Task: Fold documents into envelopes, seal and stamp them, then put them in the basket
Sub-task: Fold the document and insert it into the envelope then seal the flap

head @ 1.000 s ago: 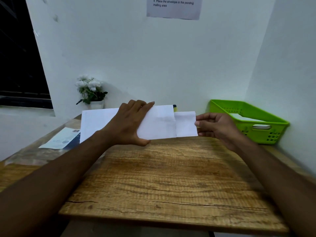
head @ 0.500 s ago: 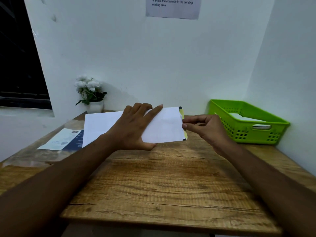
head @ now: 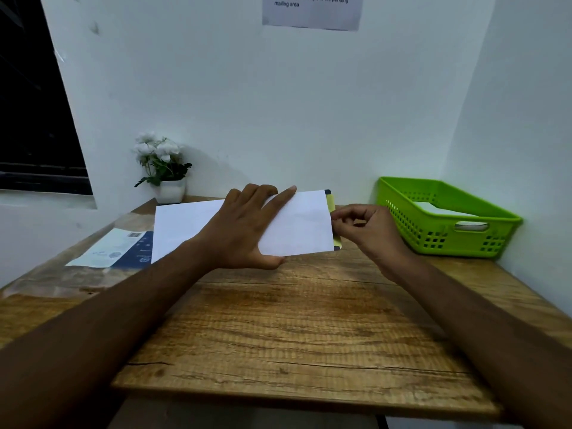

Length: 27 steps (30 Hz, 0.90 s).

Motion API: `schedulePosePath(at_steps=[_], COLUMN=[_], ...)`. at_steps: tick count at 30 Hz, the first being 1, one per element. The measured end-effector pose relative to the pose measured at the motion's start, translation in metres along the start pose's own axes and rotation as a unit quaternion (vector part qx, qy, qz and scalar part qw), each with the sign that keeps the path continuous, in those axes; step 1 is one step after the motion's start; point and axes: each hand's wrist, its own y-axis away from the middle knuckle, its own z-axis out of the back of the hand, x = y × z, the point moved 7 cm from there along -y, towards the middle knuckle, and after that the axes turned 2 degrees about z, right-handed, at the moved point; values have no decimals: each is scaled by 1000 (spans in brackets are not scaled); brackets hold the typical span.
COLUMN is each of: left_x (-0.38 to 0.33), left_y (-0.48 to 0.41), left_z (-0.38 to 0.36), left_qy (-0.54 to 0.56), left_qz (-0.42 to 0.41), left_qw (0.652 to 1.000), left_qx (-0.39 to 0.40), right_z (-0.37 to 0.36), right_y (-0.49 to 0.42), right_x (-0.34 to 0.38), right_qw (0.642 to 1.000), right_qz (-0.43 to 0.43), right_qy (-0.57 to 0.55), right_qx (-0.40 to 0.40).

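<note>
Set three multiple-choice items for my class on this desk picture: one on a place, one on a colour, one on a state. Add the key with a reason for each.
1. Where does the potted plant stand?
A. On the window ledge
B. At the table's front edge
C. At the back left of the table, by the wall

2. What colour is the basket?
A. Green
B. Red
C. Blue

3. What is the right hand doing?
A. Lying flat on the table
B. Pinching at the right end of the envelope
C. Reaching into the basket

Key:
1 C, because the pot sits in the far left corner against the wall.
2 A, because its slotted plastic walls are bright green.
3 B, because its curled fingers meet the envelope's right edge.
</note>
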Motion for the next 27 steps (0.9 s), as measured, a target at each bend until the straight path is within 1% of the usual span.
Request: schedulePosePath(at_steps=[1,3,5,7,9,14,17,19,21,24,27], left_x=[0,1,3,3,3,4,3,7,11,11,4], left_y=[0,0,0,-1,-2,-11,-25,-39,-54,-72,-79], left_z=[0,0,0,-2,-3,2,5,7,8,6,-8], left_qy=[-2,-3,-6,-13,-6,84,128,148,210,339,410], left_qz=[1,4,9,14,17,31,37,61,89,122,139], left_qw=[1000,1000,1000,1000,1000,996,991,987,973,932,900], left_qx=[-2,-9,-12,-10,-5,-4,-2,10,28,35,47], right_z=[1,0,-5,-12,-17,-3,9,16,21,28,33], right_y=[0,2,5,8,8,1,-2,-4,-6,-9,-11], right_x=[0,-7,-12,-11,-11,-10,-9,-8,-10,-17,-23], right_qw=[1000,993,986,985,983,987,984,983,982,979,980], right_qz=[-14,-77,-129,-126,-118,-79,-62,-51,-51,-60,-64], right_qy=[-22,-88,-105,-90,-105,-137,-163,-161,-162,-162,-151], right_qx=[-15,-25,22,81,90,4,-47,-69,-80,-108,-117])
